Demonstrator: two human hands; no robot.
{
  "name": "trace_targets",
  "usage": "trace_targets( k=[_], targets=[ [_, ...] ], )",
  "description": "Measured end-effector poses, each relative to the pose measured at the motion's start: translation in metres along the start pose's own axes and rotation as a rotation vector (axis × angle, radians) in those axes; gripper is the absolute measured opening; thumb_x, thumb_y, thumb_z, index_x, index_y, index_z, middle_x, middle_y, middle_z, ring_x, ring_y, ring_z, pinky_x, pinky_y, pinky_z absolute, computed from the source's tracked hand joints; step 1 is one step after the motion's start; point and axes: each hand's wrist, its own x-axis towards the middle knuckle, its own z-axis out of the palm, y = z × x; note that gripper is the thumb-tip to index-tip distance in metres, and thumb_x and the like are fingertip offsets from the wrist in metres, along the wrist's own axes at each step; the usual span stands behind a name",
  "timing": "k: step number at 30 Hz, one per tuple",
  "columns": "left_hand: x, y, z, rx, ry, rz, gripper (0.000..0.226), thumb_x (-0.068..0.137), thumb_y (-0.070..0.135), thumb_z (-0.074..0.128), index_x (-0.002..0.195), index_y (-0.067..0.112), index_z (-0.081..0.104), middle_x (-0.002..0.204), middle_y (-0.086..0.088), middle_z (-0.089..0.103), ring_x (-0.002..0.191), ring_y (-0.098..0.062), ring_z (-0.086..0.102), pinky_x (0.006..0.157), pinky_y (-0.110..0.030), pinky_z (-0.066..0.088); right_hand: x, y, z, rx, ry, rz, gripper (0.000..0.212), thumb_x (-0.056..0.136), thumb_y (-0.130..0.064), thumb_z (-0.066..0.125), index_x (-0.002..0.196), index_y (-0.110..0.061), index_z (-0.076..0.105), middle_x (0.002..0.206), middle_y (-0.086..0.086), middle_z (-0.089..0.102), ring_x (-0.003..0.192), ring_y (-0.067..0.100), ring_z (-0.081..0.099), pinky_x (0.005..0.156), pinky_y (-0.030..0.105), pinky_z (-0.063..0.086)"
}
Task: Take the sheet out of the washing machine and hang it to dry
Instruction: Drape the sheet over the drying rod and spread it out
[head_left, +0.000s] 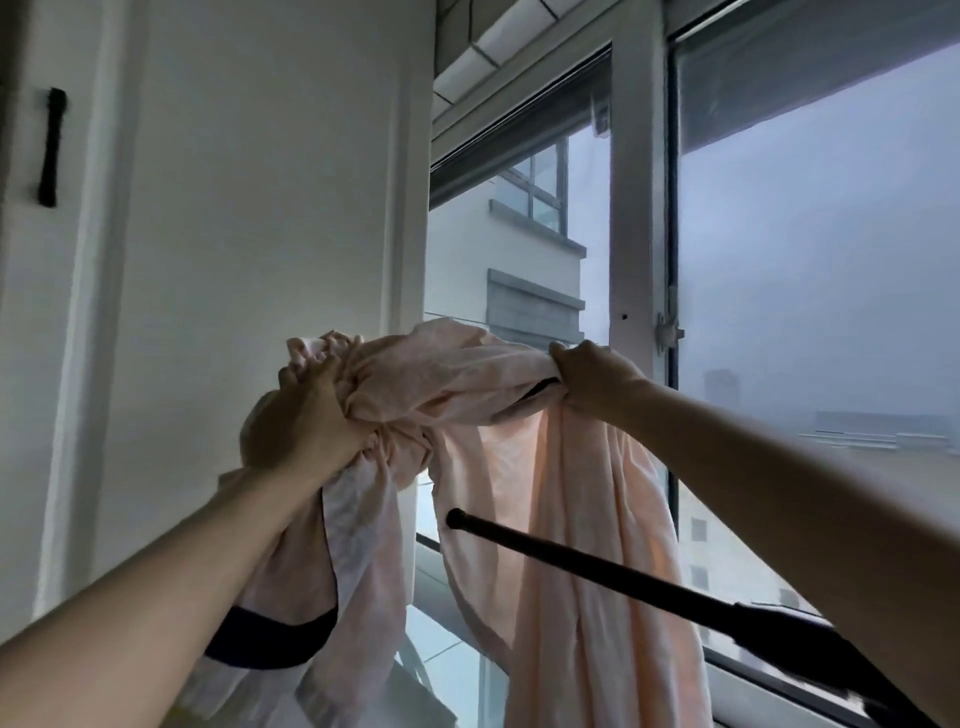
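Hanging step: my left hand (306, 415) and right hand (597, 382) clench the sheet (571, 499); next, likely drape it over the five-o'clock pole (597, 565).

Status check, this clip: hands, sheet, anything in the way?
Left hand gripping bunched end of pink sheet; right hand gripping it further along. Sheet held up by the window, rest hanging. Black rod crosses in front of the hanging part.
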Motion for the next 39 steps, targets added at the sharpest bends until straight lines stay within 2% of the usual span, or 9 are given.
trace_targets(
  k=[6,14,20,24,26,29,32,35,39],
  targets=[
    [-0.019,0.025,-0.023,-0.082,-0.029,0.149,0.074,0.085,0.062,0.049,0.150,0.036,0.024,0.138,-0.020,0.042,0.117,-0.043,0.050,0.092,-0.048,0.044,-0.051,0.017,-0.029,-0.057,-0.046,0.054,0.031,0.092,-0.014,0.047,0.121,-0.005,0.041,0.108,0.015,0.060,0.103,0.036,0.063,0.079,0.041,0.051],
    [-0.049,0.041,-0.039,-0.154,-0.124,0.249,0.074,0.086,0.061,0.050,0.150,0.040,0.019,0.139,-0.020,0.039,0.114,-0.045,0.051,0.092,-0.050,0.044,-0.133,0.021,-0.070,-0.093,-0.211,0.210,0.036,0.091,-0.011,0.049,0.125,-0.004,0.041,0.113,0.017,0.060,0.106,0.036,0.061,0.083,0.036,0.048],
    [-0.084,0.037,-0.048,-0.151,-0.188,0.240,0.072,0.085,0.058,0.048,0.148,0.036,0.022,0.141,-0.019,0.039,0.113,-0.043,0.052,0.091,-0.050,0.046,-0.178,0.015,-0.089,0.089,-0.279,0.272,0.021,0.079,-0.013,0.059,0.096,-0.013,0.046,0.086,0.011,0.058,0.085,0.033,0.064,0.061,0.032,0.042],
    [-0.103,0.035,-0.054,-0.158,-0.218,0.198,0.070,0.089,0.051,0.052,0.149,0.034,0.022,0.143,-0.019,0.036,0.118,-0.042,0.049,0.094,-0.049,0.043,-0.194,0.007,-0.098,0.070,-0.400,0.180,0.024,0.073,-0.036,0.062,0.082,-0.015,0.054,0.081,0.006,0.066,0.080,0.026,0.066,0.062,0.031,0.049],
    [-0.110,0.033,-0.055,-0.155,-0.237,0.177,0.071,0.087,0.050,0.054,0.149,0.034,0.023,0.140,-0.020,0.039,0.116,-0.043,0.050,0.093,-0.048,0.044,-0.200,-0.001,-0.098,0.111,-0.412,0.097,0.030,0.078,-0.039,0.063,0.080,-0.011,0.057,0.084,0.010,0.067,0.077,0.026,0.063,0.062,0.029,0.043],
    [-0.122,0.031,-0.053,-0.123,-0.245,0.167,0.073,0.085,0.050,0.057,0.148,0.034,0.025,0.136,-0.020,0.041,0.111,-0.043,0.053,0.090,-0.047,0.046,-0.207,-0.017,-0.098,0.333,-0.356,0.033,0.028,0.086,-0.032,0.066,0.099,-0.008,0.061,0.101,0.015,0.066,0.087,0.026,0.057,0.064,0.025,0.030],
    [-0.137,0.034,-0.053,-0.088,-0.298,0.135,0.082,0.081,0.053,0.060,0.150,0.034,0.021,0.139,-0.021,0.037,0.112,-0.045,0.051,0.092,-0.046,0.044,-0.212,-0.032,-0.095,0.489,-0.326,-0.030,0.055,0.083,-0.038,0.070,0.128,-0.016,0.049,0.117,0.012,0.062,0.099,0.027,0.056,0.078,0.031,0.043],
    [-0.157,0.038,-0.054,-0.095,-0.337,0.104,0.092,0.074,0.059,0.064,0.150,0.034,0.018,0.140,-0.021,0.035,0.113,-0.044,0.051,0.093,-0.045,0.045,-0.217,-0.049,-0.084,0.465,-0.314,-0.100,0.076,0.081,-0.042,0.072,0.142,-0.029,0.028,0.126,0.015,0.055,0.105,0.032,0.056,0.086,0.045,0.049],
    [-0.181,0.038,-0.052,-0.119,-0.424,0.055,0.095,0.066,0.065,0.072,0.141,0.025,0.030,0.139,-0.021,0.038,0.109,-0.040,0.056,0.086,-0.042,0.048,-0.224,-0.058,-0.080,0.432,-0.252,-0.108,0.064,0.089,-0.032,0.064,0.143,-0.030,0.031,0.118,0.013,0.047,0.094,0.024,0.049,0.076,0.033,0.043]
  ],
)
